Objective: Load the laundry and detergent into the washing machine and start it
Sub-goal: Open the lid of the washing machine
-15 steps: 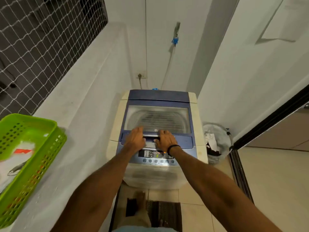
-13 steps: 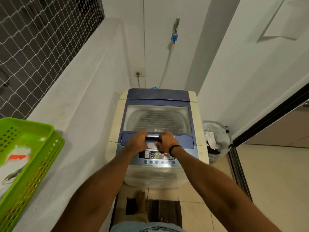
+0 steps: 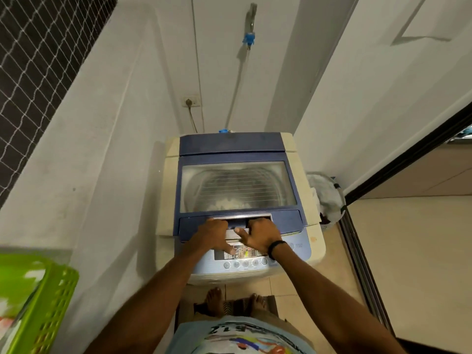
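- Washing machine (image 3: 237, 190), a cream top-loader with a blue lid and a clear window, stands on the tiled floor against the back wall, directly in front of the person.
- Head view, hands: left hand (image 3: 213, 235) and right hand (image 3: 259, 233) sit side by side at the silver-trimmed lid handle (image 3: 241, 218) on the near edge of the lid. The fingers of both curl into the handle recess and hold it. Neither hand carries anything else.
- Head view, orientation: the machine's long axis runs from the person toward the wall. The grey control panel (image 3: 242, 254) faces the person. The hinge side lies at the far end, below the pale inlet hose (image 3: 236, 80). The lid lies flat or nearly so, and a slight lift cannot be confirmed.
- Probable hazard: the left thumb lies over the panel, so a slip could press a button before loading.
- Probable hazard: a loose hold could let the raised lid drop onto the fingers.
- Probable hazard: a hard upward swing could drive the lid against the hose.
- Head view, surroundings: a green perforated plastic basket (image 3: 43, 297) sits at lower left, blurred.
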`<move>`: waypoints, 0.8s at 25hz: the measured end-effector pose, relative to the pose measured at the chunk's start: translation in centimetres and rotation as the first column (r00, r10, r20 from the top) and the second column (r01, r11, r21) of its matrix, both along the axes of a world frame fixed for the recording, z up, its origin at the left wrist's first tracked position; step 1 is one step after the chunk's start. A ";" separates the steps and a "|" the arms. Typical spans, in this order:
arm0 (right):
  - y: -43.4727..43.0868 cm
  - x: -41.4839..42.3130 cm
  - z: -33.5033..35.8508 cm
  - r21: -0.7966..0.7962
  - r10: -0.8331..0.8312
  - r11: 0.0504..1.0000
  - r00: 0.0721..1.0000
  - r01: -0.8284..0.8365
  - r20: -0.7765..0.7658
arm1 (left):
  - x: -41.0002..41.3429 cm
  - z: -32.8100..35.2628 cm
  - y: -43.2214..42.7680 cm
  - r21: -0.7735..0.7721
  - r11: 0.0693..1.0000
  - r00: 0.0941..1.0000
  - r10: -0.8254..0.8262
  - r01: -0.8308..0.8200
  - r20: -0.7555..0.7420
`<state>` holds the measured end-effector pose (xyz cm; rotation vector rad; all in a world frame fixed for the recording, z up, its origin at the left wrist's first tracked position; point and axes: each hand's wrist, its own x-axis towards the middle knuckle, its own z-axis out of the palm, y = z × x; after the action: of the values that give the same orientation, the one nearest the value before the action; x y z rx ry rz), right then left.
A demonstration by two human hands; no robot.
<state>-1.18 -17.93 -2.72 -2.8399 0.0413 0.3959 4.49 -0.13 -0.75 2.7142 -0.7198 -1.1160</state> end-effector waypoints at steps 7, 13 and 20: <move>-2.3 13.0 16.6 0.079 -0.180 0.982 0.745 0.169 0.642 | 8.4 15.6 -0.7 -0.325 0.942 0.700 0.291 -0.087 0.653; -3.7 23.4 17.3 0.189 -0.363 0.912 0.504 0.363 0.784 | 16.6 14.7 -3.0 -0.404 0.894 0.333 0.447 -0.192 0.830; -7.6 28.4 15.7 -0.051 -0.190 0.960 0.770 0.277 0.609 | 27.6 14.8 -2.9 -0.334 0.932 0.486 0.360 -0.144 0.796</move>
<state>27.24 -25.58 13.00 -2.9013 0.3043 -0.5952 32.06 -3.03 14.09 2.8943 -0.4198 0.4608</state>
